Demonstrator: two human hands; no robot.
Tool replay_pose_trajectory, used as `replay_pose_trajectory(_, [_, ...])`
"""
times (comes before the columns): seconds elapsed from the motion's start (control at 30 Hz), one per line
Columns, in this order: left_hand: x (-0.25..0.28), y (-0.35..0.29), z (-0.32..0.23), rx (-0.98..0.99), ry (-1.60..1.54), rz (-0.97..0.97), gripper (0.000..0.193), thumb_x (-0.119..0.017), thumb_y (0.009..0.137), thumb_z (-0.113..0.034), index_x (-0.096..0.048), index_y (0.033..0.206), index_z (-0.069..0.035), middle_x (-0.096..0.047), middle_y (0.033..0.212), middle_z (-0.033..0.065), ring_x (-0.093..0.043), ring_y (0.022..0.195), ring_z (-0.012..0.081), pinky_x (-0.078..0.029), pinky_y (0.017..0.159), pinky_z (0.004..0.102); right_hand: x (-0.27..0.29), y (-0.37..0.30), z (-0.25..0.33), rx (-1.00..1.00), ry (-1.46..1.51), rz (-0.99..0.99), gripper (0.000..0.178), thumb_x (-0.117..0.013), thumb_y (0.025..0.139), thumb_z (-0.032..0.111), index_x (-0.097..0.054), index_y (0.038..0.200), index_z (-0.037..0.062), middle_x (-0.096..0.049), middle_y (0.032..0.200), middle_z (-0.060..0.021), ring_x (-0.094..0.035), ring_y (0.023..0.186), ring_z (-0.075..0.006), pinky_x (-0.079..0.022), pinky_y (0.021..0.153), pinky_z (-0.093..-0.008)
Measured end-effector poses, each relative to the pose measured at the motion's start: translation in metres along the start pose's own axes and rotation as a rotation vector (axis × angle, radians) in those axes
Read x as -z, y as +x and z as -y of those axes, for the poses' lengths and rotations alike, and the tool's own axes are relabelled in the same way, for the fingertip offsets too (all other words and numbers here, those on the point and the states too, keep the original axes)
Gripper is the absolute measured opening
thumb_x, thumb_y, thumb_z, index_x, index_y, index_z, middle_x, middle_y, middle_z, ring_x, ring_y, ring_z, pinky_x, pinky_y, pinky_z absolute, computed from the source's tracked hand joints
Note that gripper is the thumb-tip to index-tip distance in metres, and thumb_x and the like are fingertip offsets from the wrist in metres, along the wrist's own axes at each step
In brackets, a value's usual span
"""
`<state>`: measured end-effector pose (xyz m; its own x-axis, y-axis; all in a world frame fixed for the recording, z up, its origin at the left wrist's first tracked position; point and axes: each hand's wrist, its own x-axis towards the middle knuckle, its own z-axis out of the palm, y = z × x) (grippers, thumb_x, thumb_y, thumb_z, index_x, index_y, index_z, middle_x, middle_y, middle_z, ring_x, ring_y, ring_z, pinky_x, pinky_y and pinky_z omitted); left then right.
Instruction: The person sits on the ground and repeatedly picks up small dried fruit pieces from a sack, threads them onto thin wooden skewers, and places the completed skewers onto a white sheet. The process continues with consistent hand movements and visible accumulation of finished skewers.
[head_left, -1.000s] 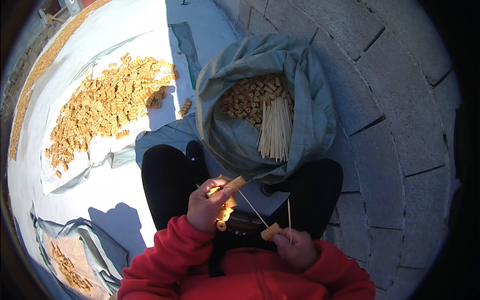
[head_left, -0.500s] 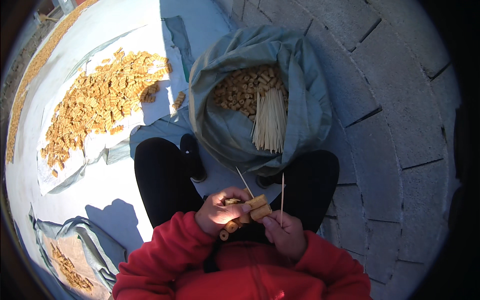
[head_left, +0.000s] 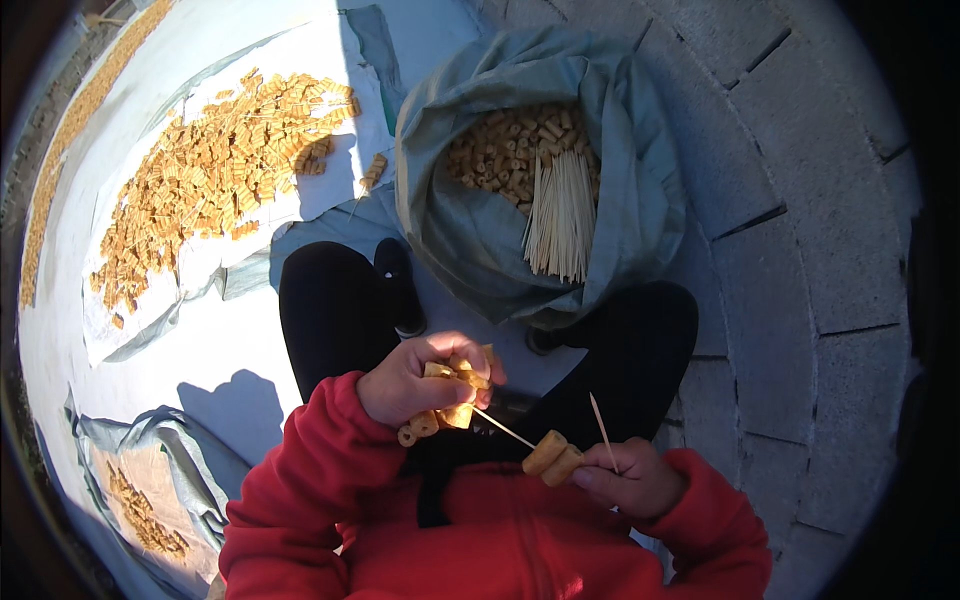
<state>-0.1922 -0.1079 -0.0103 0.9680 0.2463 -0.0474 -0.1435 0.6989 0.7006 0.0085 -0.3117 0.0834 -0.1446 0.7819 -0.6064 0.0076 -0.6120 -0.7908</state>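
My left hand is closed around several short, hollow tan rolls that look like food pieces. From it a thin wooden skewer slants down to the right. Two more tan rolls sit side by side at the skewer's far end, against the fingertips of my right hand. That hand is pinched and also holds a second pointed skewer, which stands up between its fingers. Whether the right fingers grip the two rolls or only touch them is hard to see.
Beyond my knees stands an open grey-green woven sack holding loose rolls and a bundle of bare skewers. Skewered rolls lie heaped on a white sheet at left. A smaller pile is at lower left. Paving blocks cover the right.
My hands have moved apart, the right one going right and slightly down. Two rolls that were close to my left hand now sit away from it, with bare skewer showing between.
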Motion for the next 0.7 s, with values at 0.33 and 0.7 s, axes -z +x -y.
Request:
replay_pose_trajectory(0.33, [-0.01,-0.002,-0.028,0.43,0.444,0.067,0.02,-0.06,0.081,-0.001,-0.056,0.101,-0.003,-0.054,0.103,0.0069,-0.048,0.047,0.0066,-0.037,0.037,0.019,0.002,0.003,-0.011,0.038,-0.154,0.058,0.018,-0.052,0.092,0.018,-0.06,0.094,0.0026,-0.054,0.063,-0.0006,-0.048,0.055,-0.0051,-0.04,0.053,-0.0223])
replay_pose_trajectory(0.7, [0.002,-0.008,-0.005,0.186,0.232,-0.246,0.037,-0.061,0.087,-0.025,-0.054,0.113,0.001,-0.06,0.098,0.0087,-0.058,0.085,0.0137,-0.049,0.072,0.0252,-0.016,0.004,-0.032,0.12,-0.217,-0.262,0.018,-0.053,0.09,0.014,-0.062,0.099,0.0014,-0.063,0.076,-0.0026,-0.057,0.067,-0.0057,-0.045,0.061,-0.0214])
